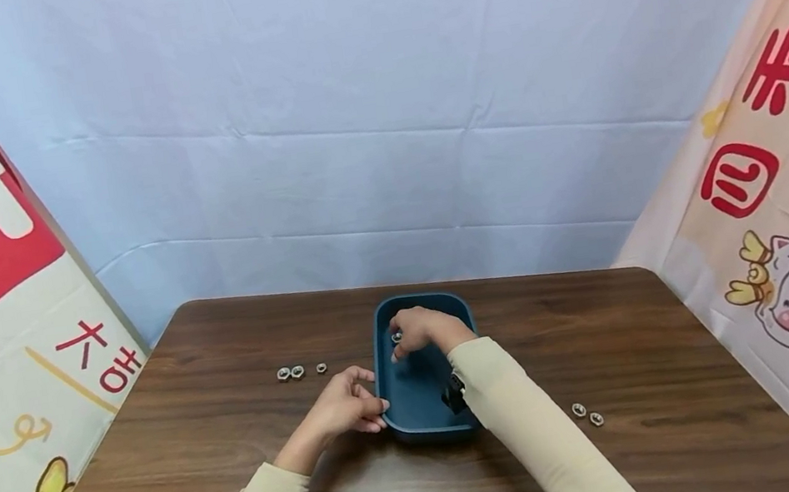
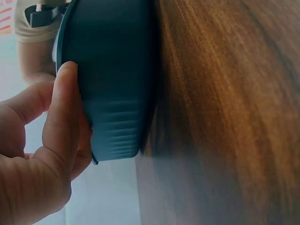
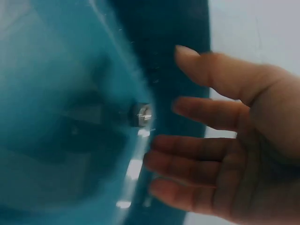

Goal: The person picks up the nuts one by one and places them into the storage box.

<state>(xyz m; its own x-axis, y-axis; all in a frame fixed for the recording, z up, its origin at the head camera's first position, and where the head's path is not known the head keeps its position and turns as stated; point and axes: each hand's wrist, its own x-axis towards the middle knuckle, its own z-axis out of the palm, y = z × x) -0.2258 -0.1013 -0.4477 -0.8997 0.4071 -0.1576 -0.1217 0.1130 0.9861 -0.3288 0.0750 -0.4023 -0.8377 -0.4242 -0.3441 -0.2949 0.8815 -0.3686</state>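
Observation:
A deep blue plastic bin [image 1: 421,431] stands on the table. My left hand [image 1: 347,404] holds its near left side, thumb at the rim and other fingers against the outer wall, also seen close up in the left wrist view. My right hand [image 1: 421,330] is inside the bin's far end, palm side toward the left. In the right wrist view its fingers [image 3: 187,164] are spread and loosely straight, with nothing between them. A small metal nut [image 3: 143,115] lies near the fingertips, at the edge of the bin's floor.
Left of the bin lie a pair of nuts [image 1: 290,373] and a smaller nut [image 1: 322,368]. Two more nuts [image 1: 588,414] lie to the right, beyond my right sleeve [image 1: 533,420]. A pale cloth [image 1: 382,155] hangs behind the wooden table [image 1: 604,334], with printed banners at both sides.

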